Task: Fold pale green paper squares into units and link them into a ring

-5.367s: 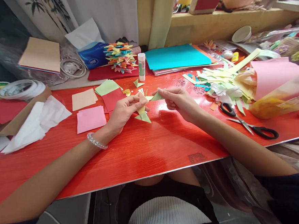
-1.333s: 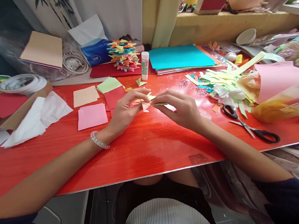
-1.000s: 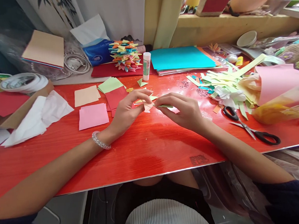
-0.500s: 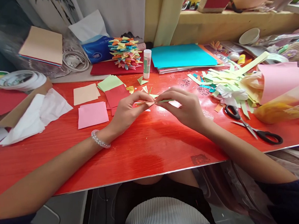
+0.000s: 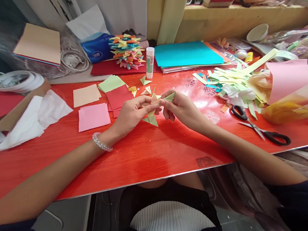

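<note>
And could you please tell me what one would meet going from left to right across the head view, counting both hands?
White rolls, pink squares, left hand, right hand, scissors.

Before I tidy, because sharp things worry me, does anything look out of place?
The scissors lie open near the front of the table, an awkward spot for something sharp. Behind them, loose paper strips sit in a messy heap.
</note>
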Action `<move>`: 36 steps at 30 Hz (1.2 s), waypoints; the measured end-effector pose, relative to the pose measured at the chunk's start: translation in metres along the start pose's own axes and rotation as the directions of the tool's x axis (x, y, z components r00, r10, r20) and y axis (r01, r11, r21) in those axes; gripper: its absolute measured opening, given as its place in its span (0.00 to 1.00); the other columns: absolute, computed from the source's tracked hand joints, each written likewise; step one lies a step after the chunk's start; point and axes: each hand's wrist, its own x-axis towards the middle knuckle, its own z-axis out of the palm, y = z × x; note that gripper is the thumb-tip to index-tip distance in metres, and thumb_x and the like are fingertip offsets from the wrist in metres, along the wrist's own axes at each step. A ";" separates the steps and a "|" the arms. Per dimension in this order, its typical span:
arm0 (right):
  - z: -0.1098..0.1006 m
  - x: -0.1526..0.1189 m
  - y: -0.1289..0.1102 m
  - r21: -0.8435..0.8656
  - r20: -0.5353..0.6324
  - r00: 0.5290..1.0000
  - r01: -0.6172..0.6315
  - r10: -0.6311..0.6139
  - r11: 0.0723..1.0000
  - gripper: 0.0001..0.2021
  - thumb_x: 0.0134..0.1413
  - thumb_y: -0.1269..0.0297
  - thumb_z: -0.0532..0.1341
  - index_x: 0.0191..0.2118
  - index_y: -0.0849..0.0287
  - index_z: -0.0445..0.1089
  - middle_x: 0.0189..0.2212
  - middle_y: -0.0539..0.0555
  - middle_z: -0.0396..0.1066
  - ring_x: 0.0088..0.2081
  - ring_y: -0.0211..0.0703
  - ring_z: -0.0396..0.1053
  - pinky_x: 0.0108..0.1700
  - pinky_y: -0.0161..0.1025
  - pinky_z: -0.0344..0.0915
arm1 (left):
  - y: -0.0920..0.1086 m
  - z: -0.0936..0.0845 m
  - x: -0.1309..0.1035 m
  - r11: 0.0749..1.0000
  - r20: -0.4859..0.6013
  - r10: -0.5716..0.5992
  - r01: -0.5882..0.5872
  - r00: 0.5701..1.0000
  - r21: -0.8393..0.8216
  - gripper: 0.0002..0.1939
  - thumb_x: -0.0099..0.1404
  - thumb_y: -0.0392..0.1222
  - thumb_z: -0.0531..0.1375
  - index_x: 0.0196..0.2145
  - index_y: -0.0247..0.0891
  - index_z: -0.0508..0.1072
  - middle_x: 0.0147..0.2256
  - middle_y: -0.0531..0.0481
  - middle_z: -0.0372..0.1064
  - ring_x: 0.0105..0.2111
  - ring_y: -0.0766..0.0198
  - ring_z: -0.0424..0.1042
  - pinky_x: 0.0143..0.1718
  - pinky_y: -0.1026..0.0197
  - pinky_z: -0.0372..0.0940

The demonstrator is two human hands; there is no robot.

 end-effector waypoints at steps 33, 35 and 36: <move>0.002 0.002 0.008 0.223 0.058 0.983 -0.183 0.175 0.958 0.16 0.53 0.54 0.65 0.26 0.64 0.70 0.20 0.50 0.70 0.21 0.31 0.67 0.25 0.31 0.67 | -0.008 -0.004 0.006 0.978 0.044 -0.208 0.209 0.977 -0.003 0.15 0.56 0.51 0.66 0.28 0.34 0.77 0.28 0.48 0.76 0.27 0.65 0.72 0.30 0.62 0.65; 0.004 0.001 0.009 0.234 0.056 0.983 -0.182 0.173 0.955 0.16 0.52 0.54 0.65 0.26 0.64 0.70 0.20 0.50 0.71 0.20 0.30 0.67 0.25 0.31 0.68 | -0.009 -0.004 0.006 0.976 0.041 -0.217 0.217 0.975 0.000 0.15 0.55 0.51 0.66 0.28 0.34 0.77 0.27 0.48 0.75 0.26 0.66 0.71 0.29 0.62 0.64; 0.004 0.002 0.009 0.236 0.058 0.983 -0.181 0.172 0.955 0.16 0.52 0.54 0.65 0.26 0.64 0.70 0.21 0.50 0.71 0.20 0.30 0.67 0.25 0.31 0.68 | -0.009 -0.004 0.006 0.974 0.036 -0.225 0.225 0.974 0.001 0.15 0.55 0.51 0.66 0.28 0.33 0.77 0.26 0.48 0.75 0.25 0.65 0.71 0.29 0.62 0.64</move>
